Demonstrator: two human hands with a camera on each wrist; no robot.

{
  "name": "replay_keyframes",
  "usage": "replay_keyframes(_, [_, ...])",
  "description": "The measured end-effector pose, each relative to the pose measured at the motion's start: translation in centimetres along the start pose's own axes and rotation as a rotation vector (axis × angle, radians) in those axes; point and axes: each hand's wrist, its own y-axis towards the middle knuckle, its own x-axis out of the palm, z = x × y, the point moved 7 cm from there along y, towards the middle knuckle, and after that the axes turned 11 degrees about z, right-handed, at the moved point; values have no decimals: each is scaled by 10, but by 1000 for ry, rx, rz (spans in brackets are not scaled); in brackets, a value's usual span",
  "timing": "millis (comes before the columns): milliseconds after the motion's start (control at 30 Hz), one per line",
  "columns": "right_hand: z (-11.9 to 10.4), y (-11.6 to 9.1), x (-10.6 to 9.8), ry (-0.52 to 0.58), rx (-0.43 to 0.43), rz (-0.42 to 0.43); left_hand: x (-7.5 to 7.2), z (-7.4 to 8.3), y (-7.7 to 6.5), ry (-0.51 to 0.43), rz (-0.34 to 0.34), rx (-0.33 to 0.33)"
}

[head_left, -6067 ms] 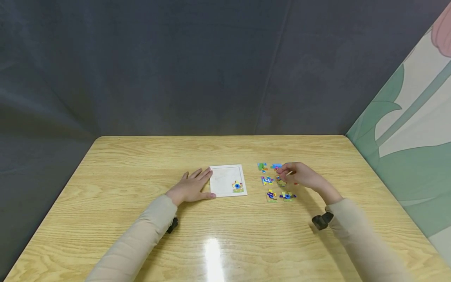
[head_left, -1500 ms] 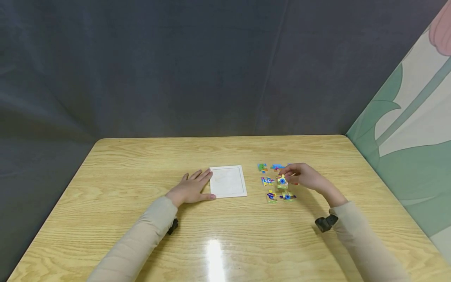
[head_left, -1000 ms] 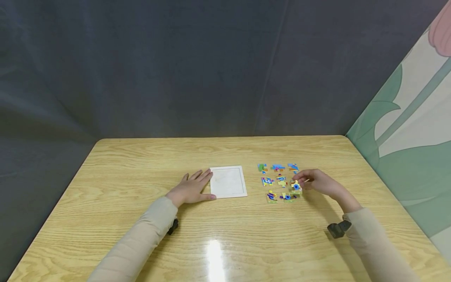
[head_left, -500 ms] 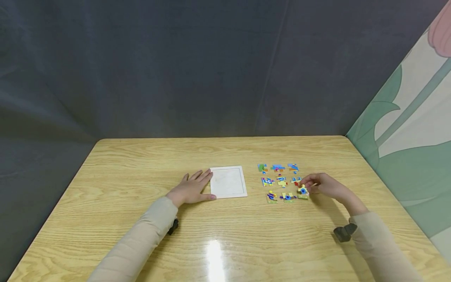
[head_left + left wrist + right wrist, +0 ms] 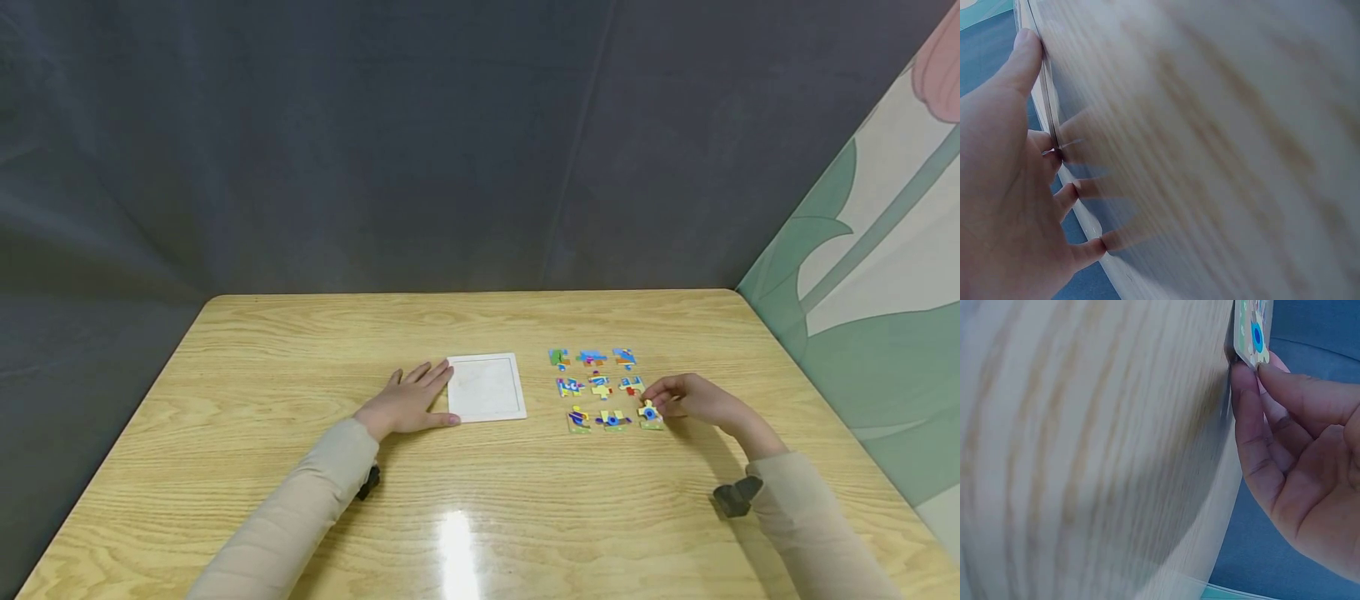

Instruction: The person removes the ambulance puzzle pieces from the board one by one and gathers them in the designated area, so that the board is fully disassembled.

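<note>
My right hand (image 5: pixel 693 402) pinches a jigsaw puzzle piece (image 5: pixel 650 414) at its right side, at the right end of the front row of pieces. This piece is yellow and green with a blue round spot. In the right wrist view, the thumb lies on the top of the puzzle piece (image 5: pixel 1255 334) and a fingertip is at its edge, close to the tabletop. With fingers spread, my left hand (image 5: pixel 408 402) rests at the left edge of a square white puzzle frame (image 5: pixel 486 388). The left wrist view shows its thumb and fingers along the frame's edge.
Several other colourful puzzle pieces (image 5: pixel 600 387) lie in rows to the right of the frame. The wooden table (image 5: pixel 480 492) reaches a dark curtain (image 5: pixel 420 150) at the back. A flower-patterned wall covering (image 5: pixel 892 250) borders the right side.
Earlier the blue-spotted piece lay in the frame's corner. My right hand has since carried it right and toward me, to the end of the front row. The left hand stays put.
</note>
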Motion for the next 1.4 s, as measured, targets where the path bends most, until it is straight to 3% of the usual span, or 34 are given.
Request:
replay_keyframes(433, [3, 1, -1, -11, 17, -3, -1, 2, 0, 3, 0, 5])
replay_keyframes(833, [-3, -1, -3, 19, -40, -12, -4, 3, 1, -1, -27, -11])
replay_keyframes(1100, [-6, 1, -5, 16, -35, 8, -6, 4, 2, -59, -24, -29])
replay_keyframes(1267, [-10, 2, -7, 17, -15, 41, -10, 2, 4, -98, 40, -10])
replay_keyframes(1400, [-20, 1, -14, 5, -39, 107, -20, 3, 4, -111, 161, 4])
